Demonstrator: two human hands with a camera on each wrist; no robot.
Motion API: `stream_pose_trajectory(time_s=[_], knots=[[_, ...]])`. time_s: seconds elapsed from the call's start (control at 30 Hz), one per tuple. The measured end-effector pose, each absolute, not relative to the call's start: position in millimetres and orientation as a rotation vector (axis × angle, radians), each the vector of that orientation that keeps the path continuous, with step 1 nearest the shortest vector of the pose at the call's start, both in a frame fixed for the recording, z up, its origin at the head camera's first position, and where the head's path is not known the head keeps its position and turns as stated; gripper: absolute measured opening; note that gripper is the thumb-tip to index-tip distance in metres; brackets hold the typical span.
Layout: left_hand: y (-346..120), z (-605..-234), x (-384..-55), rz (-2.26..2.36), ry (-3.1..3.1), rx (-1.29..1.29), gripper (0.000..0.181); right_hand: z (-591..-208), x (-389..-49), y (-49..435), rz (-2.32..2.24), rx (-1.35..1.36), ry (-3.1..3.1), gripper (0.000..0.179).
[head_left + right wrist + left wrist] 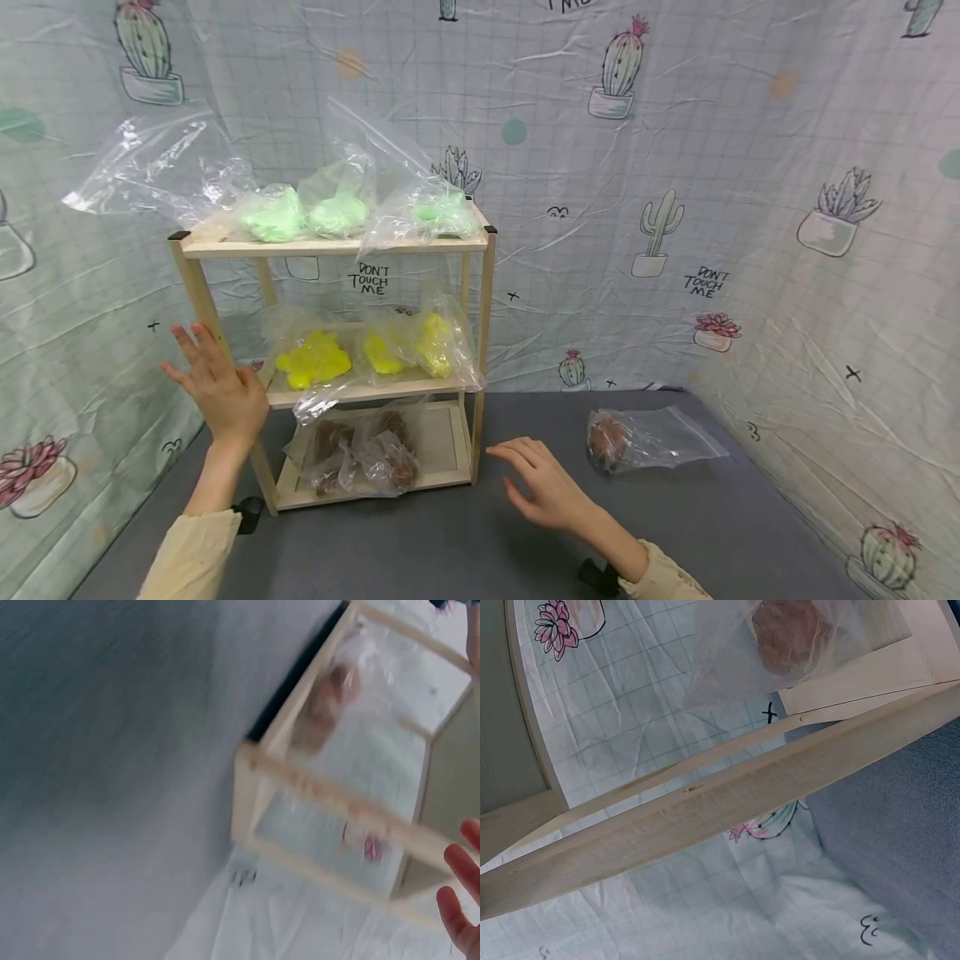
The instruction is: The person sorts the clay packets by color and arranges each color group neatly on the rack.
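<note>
A three-tier wooden shelf (pixel 337 248) stands on the grey table. Its top board carries three clear bags of light green lumps (pixel 337 215). Bags of yellow lumps (pixel 313 360) lie on the middle board, and bags of brown lumps (pixel 390 458) on the bottom one. My left hand (pixel 225 392) is beside the left post, fingers spread and straight; whether it touches the wood is unclear. My right hand (pixel 543 483) hovers just right of the right post with loosely bent fingers, holding nothing. In the right wrist view, its fingertips (pixel 461 881) appear at the lower right.
One more clear zip bag with a brown lump (pixel 609 442) lies on the grey table (pixel 420 550), right of the shelf. A cactus-printed cloth (pixel 555 300) hangs behind and along both sides. The top-left bag's empty plastic (pixel 150 167) sticks out past the shelf's left end.
</note>
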State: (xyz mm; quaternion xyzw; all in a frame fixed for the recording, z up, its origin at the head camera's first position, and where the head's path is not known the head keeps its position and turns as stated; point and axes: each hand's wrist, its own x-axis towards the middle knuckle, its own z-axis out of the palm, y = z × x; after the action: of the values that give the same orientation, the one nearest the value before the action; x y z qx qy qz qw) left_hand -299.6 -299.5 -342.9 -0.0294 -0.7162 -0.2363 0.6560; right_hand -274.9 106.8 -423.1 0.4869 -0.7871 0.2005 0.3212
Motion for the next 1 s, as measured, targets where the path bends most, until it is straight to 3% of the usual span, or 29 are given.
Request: stream_pose_trajectory(time_s=[0.2, 0.43, 0.57, 1.0], knots=[[-300.1, -342.5, -299.2, -0.539, -1.631, -0.071, 0.082, -419.8, -280.1, 151.8, 0.520, 1.169, -2.028, 0.032], [-300.0, -342.1, -299.5, -0.543, -1.634, -0.074, 0.082, -418.1, -291.4, 204.1, 0.466, 0.983, -2.072, 0.044], [-300.0, -342.0, -299.2, -0.547, -1.632, -0.075, 0.082, -416.5, -301.1, 231.2, 0.465, 0.887, -2.080, 0.031], [-300.6, -342.4, -299.6, -0.540, -1.627, -0.074, 0.082, -434.8, -334.6, 287.1, 0.321, 0.421, -2.361, 0.050]])
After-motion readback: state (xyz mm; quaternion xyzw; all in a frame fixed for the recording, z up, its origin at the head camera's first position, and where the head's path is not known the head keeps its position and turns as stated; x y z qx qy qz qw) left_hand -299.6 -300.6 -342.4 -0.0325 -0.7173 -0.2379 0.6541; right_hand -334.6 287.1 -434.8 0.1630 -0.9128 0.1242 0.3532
